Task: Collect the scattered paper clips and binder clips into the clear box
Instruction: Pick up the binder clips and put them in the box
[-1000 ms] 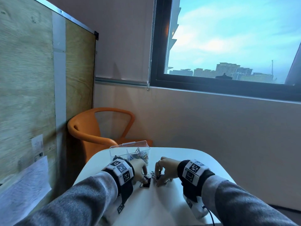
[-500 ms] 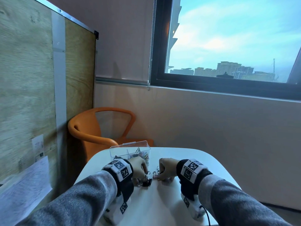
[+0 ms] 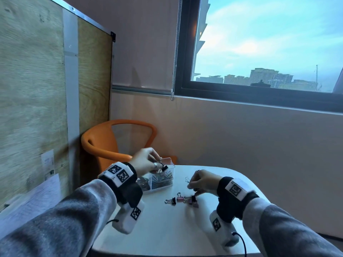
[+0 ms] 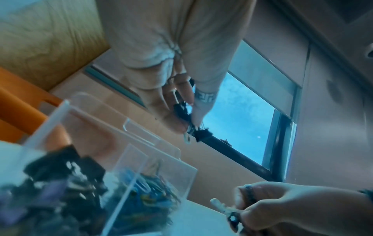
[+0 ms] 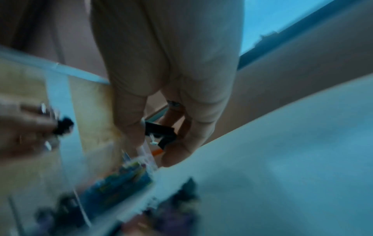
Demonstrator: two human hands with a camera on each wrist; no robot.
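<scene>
The clear box (image 3: pixel 168 165) stands at the back left of the white table (image 3: pixel 167 229), its compartments holding paper clips and binder clips. My left hand (image 3: pixel 160 165) hovers over the box and pinches a black binder clip (image 3: pixel 164 168); the left wrist view shows the black binder clip (image 4: pixel 182 111) between thumb and fingers above the clear box (image 4: pixel 131 143). My right hand (image 3: pixel 193 191) is low over the table and pinches another black binder clip (image 3: pixel 193 197), which shows in the right wrist view as a black clip (image 5: pixel 159 132). A black clip (image 3: pixel 173 200) and pink clips (image 3: pixel 179 199) lie loose beside it.
An orange chair (image 3: pixel 111 145) stands behind the table's far left corner. A wooden panel (image 3: pixel 37 89) runs along the left, with papers low on it. The wall and window (image 3: pixel 259 52) lie beyond the table.
My left hand has risen from the table with the black binder clip and now hangs over the box. My right hand stays by the loose clips, pinching one.
</scene>
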